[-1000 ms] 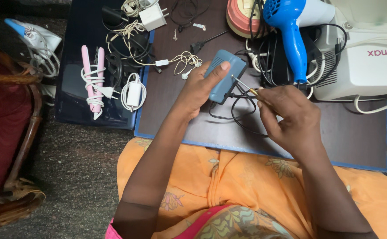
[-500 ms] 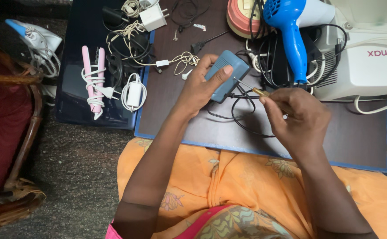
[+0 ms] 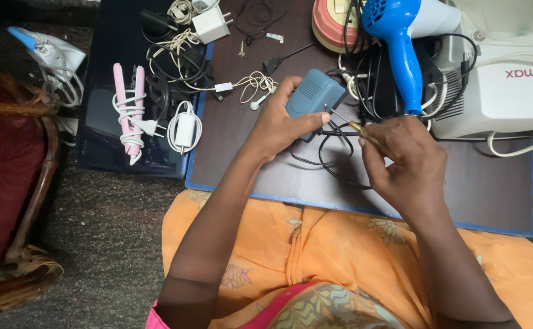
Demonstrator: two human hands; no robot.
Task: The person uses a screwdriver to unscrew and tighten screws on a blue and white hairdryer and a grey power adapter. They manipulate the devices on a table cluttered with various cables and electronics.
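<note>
Left hand (image 3: 277,128) is wrapped around a small blue-grey power adapter (image 3: 312,99), fingers curled on its edges, holding it tilted just above the dark board (image 3: 473,189). Right hand (image 3: 406,159) pinches a screwdriver (image 3: 351,124) with a yellowish handle, tip touching the adapter's lower right corner. Adapter's black cord (image 3: 333,161) loops on the board right below it. Blue hair dryer (image 3: 400,36) sits just right of the adapter, pink hair straightener (image 3: 129,109) well off to its left.

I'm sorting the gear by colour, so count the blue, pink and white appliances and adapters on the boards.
Blue: 2, the adapter in the left hand and the hair dryer.
Pink: 1, the hair straightener.
White: 3, two chargers and the machine.
Total: 6
</note>
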